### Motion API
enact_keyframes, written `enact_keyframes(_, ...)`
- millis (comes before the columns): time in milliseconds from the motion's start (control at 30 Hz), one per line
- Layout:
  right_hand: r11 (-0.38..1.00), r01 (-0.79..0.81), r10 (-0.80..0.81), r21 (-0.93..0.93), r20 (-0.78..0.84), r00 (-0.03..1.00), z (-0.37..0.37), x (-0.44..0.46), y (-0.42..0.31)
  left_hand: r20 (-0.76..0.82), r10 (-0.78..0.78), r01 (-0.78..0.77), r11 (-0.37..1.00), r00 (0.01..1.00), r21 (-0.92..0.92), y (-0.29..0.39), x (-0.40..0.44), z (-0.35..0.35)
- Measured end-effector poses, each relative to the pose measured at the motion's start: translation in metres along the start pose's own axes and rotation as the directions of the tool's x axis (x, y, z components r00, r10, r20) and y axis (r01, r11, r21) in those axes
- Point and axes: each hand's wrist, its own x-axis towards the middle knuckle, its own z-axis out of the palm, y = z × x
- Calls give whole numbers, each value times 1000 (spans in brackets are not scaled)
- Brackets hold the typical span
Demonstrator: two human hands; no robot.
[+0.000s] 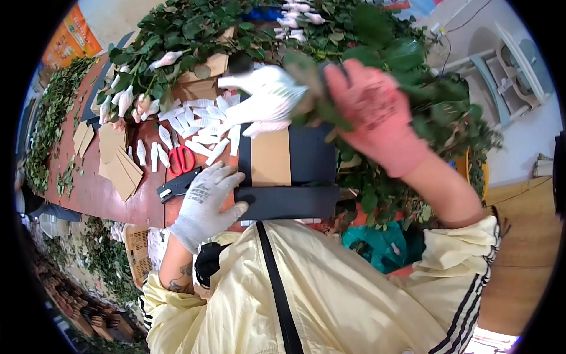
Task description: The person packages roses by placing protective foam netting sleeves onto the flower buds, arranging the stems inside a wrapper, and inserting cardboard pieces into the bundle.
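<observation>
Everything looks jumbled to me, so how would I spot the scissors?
Start at the reddish table, near the pale-gloved left hand. Just beyond the black stapler lie the scissors, their bright red handles unlike the white sleeves beside them.

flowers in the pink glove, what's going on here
A person's pink-gloved right hand holds a bunch of white-sleeved flowers in the air over a dark sheet with a brown strip. The pale-gloved left hand is at the sheet's left edge. Beside it lie a black stapler, red-handled scissors and loose white sleeves.
</observation>
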Motion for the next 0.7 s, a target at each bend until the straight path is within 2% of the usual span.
enact_keyframes(33,999,23,-19,37,-94,995,19,-11,-13,1,-41,41,999,999,-11,2,-4,-1)
enact_keyframes(133,986,-45,27,158,115,993,59,-33,-45,-14,-117,117,993,993,-29,-3,-12,3)
enact_keyframes(167,986,-62,34,152,182,983,68,-40,-55,-74,-115,113,993,991,-23,-2,-13,3)
enact_keyframes(200,987,-74,37,143,244,969,76,-48,-65,-69,-112,111,994,991,-17,-1,-11,3)
enact_keyframes(233,959,-132,25,249,389,921,85,-57,-70,-184,-116,98,990,976,-104,2,-9,4)
enact_keyframes(267,958,-130,23,256,383,924,86,-63,-71,-298,-132,77,979,945,-187,4,-7,4)
enact_keyframes(333,900,-162,-1,405,371,928,85,-79,-65,-380,-35,10,998,924,-67,19,7,-3)
enact_keyframes(367,868,-226,-37,442,513,858,76,-79,-59,-357,-7,-5,1000,934,-31,23,14,-3)
enact_keyframes(400,867,-218,-45,447,507,861,69,-82,-54,-332,22,-22,1000,943,4,27,21,-2)
enact_keyframes(467,842,-181,-161,508,557,815,57,-87,-43,-305,132,-115,991,943,75,24,35,10)
enact_keyframes(500,884,-158,-153,440,591,792,41,-87,-38,-239,114,-117,993,964,0,26,43,11)
enact_keyframes(533,884,-156,-155,441,591,792,34,-87,-32,-170,101,-115,990,980,-75,26,50,12)
enact_keyframes(600,924,-144,-47,355,478,877,24,-84,-18,-159,121,-129,991,980,-41,16,57,19)
enact_keyframes(633,827,-272,3,492,480,877,3,-65,-11,-144,140,-142,990,980,-7,11,58,21)
enact_keyframes(667,828,-270,-1,491,482,876,8,-59,-14,-145,137,-140,990,980,-10,9,60,20)
enact_keyframes(700,856,-204,15,475,371,928,17,-57,-18,-129,122,-123,992,984,-2,7,61,19)
